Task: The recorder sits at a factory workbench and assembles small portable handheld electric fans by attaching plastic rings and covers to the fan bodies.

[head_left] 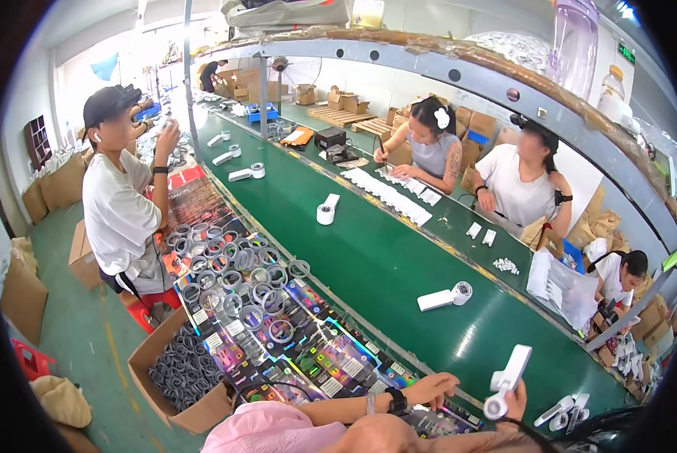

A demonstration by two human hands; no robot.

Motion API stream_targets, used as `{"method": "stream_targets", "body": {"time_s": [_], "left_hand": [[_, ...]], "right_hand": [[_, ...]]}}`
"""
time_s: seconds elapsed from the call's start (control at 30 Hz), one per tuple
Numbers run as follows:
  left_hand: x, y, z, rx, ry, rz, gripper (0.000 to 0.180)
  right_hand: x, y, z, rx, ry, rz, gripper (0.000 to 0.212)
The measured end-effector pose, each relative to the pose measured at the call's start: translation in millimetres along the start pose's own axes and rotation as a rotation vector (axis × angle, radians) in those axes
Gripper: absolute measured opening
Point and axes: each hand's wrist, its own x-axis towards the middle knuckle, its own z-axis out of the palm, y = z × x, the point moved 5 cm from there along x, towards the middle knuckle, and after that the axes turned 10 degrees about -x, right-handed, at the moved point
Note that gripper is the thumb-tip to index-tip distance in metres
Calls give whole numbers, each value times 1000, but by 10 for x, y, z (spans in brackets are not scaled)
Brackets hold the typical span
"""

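Observation:
A white handheld fan (pixel 511 371) with a round head stands tilted up over the near edge of the green belt. My right hand (pixel 516 404) grips it low down, by its round end. My left hand (pixel 432 388), with a dark watch on the wrist, hovers left of it above the printed packages. Its fingers are loosely bent and apart, with nothing visible in them. Several more white fans (pixel 569 411) lie on the belt just right of my right hand. Another fan (pixel 448 297) lies on the belt farther ahead.
A green conveyor belt (pixel 368 264) runs diagonally past me. Grey rings (pixel 251 317) cover colourful printed packages (pixel 316 332) on the left bench; a cardboard box (pixel 153 370) of rings stands below. Co-workers sit across the belt and at the left. A metal shelf frame (pixel 421 68) spans overhead.

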Motion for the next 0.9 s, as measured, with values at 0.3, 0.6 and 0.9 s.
{"method": "stream_targets", "body": {"time_s": [0.3,0.6,0.9], "left_hand": [[71,41,-68,-498,-143,-173,57],[-30,167,6,-408,-68,-119,39],[-10,139,20,-317,-74,-86,39]], "right_hand": [[-176,329,1122,-434,-331,-181,69],[-142,513,899,-26,-207,40,78],[-92,641,788,49,-225,-51,72]]}}
